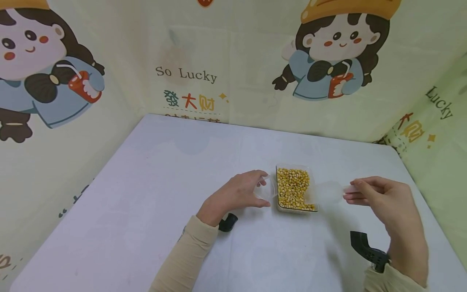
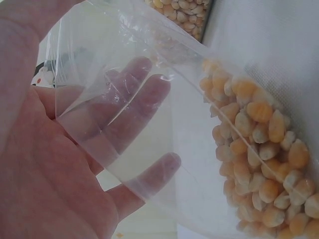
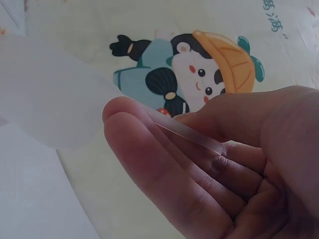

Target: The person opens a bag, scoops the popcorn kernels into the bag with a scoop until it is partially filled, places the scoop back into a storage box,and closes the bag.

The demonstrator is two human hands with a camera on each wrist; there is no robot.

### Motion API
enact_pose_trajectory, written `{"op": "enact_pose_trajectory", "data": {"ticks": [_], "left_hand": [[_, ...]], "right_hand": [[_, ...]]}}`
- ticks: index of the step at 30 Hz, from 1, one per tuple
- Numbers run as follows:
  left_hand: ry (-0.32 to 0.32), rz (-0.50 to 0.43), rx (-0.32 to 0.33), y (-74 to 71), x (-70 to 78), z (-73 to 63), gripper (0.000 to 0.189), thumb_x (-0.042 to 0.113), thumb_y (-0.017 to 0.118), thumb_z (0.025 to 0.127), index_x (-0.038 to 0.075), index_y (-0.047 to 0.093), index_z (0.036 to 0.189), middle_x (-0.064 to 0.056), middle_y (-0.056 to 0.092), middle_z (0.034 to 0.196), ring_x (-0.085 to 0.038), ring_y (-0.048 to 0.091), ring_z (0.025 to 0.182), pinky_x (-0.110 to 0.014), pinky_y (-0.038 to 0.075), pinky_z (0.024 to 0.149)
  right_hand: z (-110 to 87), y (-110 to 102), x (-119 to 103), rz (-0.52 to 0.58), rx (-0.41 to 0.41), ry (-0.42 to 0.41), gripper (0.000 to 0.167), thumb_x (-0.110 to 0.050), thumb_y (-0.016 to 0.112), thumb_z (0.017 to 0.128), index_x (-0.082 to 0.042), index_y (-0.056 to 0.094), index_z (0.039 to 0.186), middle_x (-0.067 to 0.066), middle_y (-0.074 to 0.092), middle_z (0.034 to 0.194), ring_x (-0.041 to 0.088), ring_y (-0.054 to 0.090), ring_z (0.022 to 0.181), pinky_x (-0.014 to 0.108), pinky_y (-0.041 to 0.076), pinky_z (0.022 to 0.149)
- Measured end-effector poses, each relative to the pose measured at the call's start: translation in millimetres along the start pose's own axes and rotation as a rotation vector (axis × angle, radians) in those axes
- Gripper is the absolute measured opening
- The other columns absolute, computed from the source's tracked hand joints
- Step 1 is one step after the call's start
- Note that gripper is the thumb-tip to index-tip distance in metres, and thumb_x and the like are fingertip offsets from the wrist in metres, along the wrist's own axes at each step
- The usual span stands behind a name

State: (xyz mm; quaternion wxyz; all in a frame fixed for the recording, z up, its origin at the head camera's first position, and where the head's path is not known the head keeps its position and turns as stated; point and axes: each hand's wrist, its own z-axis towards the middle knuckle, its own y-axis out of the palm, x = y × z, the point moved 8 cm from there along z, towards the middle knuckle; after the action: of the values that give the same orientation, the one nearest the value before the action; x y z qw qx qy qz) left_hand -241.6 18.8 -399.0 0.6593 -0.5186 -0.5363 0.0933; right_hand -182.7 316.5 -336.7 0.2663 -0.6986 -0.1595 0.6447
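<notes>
My left hand holds a clear plastic bag at the left side of a tub, thumb and fingers spread about its mouth. Through the film in the left wrist view I see several fingers. Corn kernels lie in the bag's lower part. The clear rectangular tub is full of yellow corn kernels. To the right of it, my right hand pinches the thin handle of a translucent white scoop. The scoop's wide end points left toward the tub; its contents cannot be made out.
A white-covered table lies under everything. Behind it and at both sides hangs a pale printed cloth with cartoon figures and lettering. Black camera mounts sit on both wrists.
</notes>
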Motion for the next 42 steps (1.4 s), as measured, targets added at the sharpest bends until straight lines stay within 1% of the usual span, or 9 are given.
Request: {"op": "enact_pose_trajectory", "data": {"ticks": [4, 6, 8, 12, 17, 20, 27, 33, 42], "left_hand": [[-0.001, -0.001, 0.000, -0.3, -0.2, 0.2, 0.079, 0.044, 0.080, 0.081, 0.016, 0.043, 0.146, 0.004, 0.064, 0.129, -0.016, 0.060, 0.119, -0.033, 0.049, 0.100], [-0.001, -0.001, 0.001, -0.6, -0.1, 0.1, 0.079, 0.044, 0.080, 0.081, 0.016, 0.043, 0.145, 0.004, 0.065, 0.129, -0.016, 0.060, 0.119, -0.033, 0.048, 0.100], [-0.002, -0.002, 0.001, -0.9, -0.1, -0.1, 0.079, 0.044, 0.080, 0.081, 0.016, 0.043, 0.145, 0.004, 0.065, 0.129, -0.016, 0.060, 0.119, -0.033, 0.048, 0.100], [-0.005, -0.002, 0.001, -0.9, -0.3, 0.0, 0.079, 0.044, 0.080, 0.081, 0.016, 0.043, 0.145, 0.003, 0.065, 0.129, -0.016, 0.060, 0.119, -0.033, 0.049, 0.100], [-0.009, -0.001, 0.002, -0.5, -1.0, 0.4, 0.079, 0.043, 0.080, 0.081, 0.015, 0.043, 0.145, 0.003, 0.065, 0.129, -0.016, 0.060, 0.119, -0.034, 0.049, 0.100], [-0.009, 0.001, 0.003, -0.5, -1.0, 0.4, 0.079, 0.043, 0.080, 0.081, 0.015, 0.043, 0.145, 0.003, 0.065, 0.129, -0.016, 0.060, 0.119, -0.034, 0.049, 0.100], [-0.012, 0.007, 0.002, -0.7, -0.6, 0.2, 0.080, 0.044, 0.080, 0.081, 0.016, 0.042, 0.146, 0.004, 0.065, 0.129, -0.015, 0.060, 0.119, -0.034, 0.049, 0.100], [-0.003, 0.014, 0.001, -1.5, 0.7, 0.1, 0.080, 0.044, 0.080, 0.081, 0.016, 0.043, 0.146, 0.003, 0.065, 0.129, -0.015, 0.060, 0.118, -0.034, 0.049, 0.100], [0.008, 0.015, 0.002, -2.8, 1.8, -0.9, 0.079, 0.044, 0.080, 0.081, 0.015, 0.043, 0.145, 0.002, 0.065, 0.128, -0.016, 0.060, 0.118, -0.033, 0.049, 0.100]], "right_hand": [[0.8, 5.0, -3.3, -0.018, -0.013, 0.000, 0.040, -0.024, 0.056, 0.102, 0.010, 0.058, 0.120, -0.009, 0.076, 0.083, 0.012, 0.075, 0.074, 0.016, 0.057, 0.069], [0.9, 7.0, -3.7, -0.032, -0.021, 0.008, 0.040, -0.024, 0.055, 0.102, 0.011, 0.058, 0.122, -0.010, 0.075, 0.083, 0.010, 0.075, 0.073, 0.014, 0.056, 0.068], [0.9, 8.7, -4.3, -0.040, -0.026, 0.011, 0.040, -0.023, 0.055, 0.102, 0.011, 0.058, 0.122, -0.008, 0.076, 0.083, 0.009, 0.075, 0.073, 0.015, 0.056, 0.068], [0.9, 10.9, -4.2, -0.061, -0.033, 0.023, 0.040, -0.024, 0.055, 0.102, 0.010, 0.059, 0.121, -0.004, 0.077, 0.085, 0.009, 0.075, 0.074, 0.012, 0.055, 0.068], [1.4, 14.6, -4.9, -0.033, -0.064, 0.016, 0.040, -0.023, 0.054, 0.102, 0.012, 0.058, 0.121, -0.003, 0.077, 0.084, 0.011, 0.075, 0.075, 0.014, 0.056, 0.070], [2.1, 18.1, -6.1, -0.014, -0.092, 0.000, 0.040, -0.022, 0.054, 0.103, 0.013, 0.057, 0.120, -0.002, 0.077, 0.085, 0.012, 0.076, 0.077, 0.018, 0.058, 0.072], [5.1, 26.1, -5.2, -0.027, -0.121, -0.005, 0.040, -0.024, 0.053, 0.103, 0.012, 0.058, 0.120, 0.005, 0.077, 0.091, 0.012, 0.076, 0.079, 0.021, 0.059, 0.071], [8.5, 32.9, -3.3, 0.003, -0.145, -0.011, 0.042, -0.025, 0.053, 0.103, 0.012, 0.058, 0.121, 0.006, 0.077, 0.092, 0.012, 0.076, 0.081, 0.022, 0.059, 0.073], [15.0, 46.7, -1.0, 0.113, -0.188, -0.007, 0.041, -0.021, 0.054, 0.103, 0.016, 0.055, 0.121, 0.003, 0.077, 0.091, 0.012, 0.076, 0.083, 0.029, 0.060, 0.077]]}}
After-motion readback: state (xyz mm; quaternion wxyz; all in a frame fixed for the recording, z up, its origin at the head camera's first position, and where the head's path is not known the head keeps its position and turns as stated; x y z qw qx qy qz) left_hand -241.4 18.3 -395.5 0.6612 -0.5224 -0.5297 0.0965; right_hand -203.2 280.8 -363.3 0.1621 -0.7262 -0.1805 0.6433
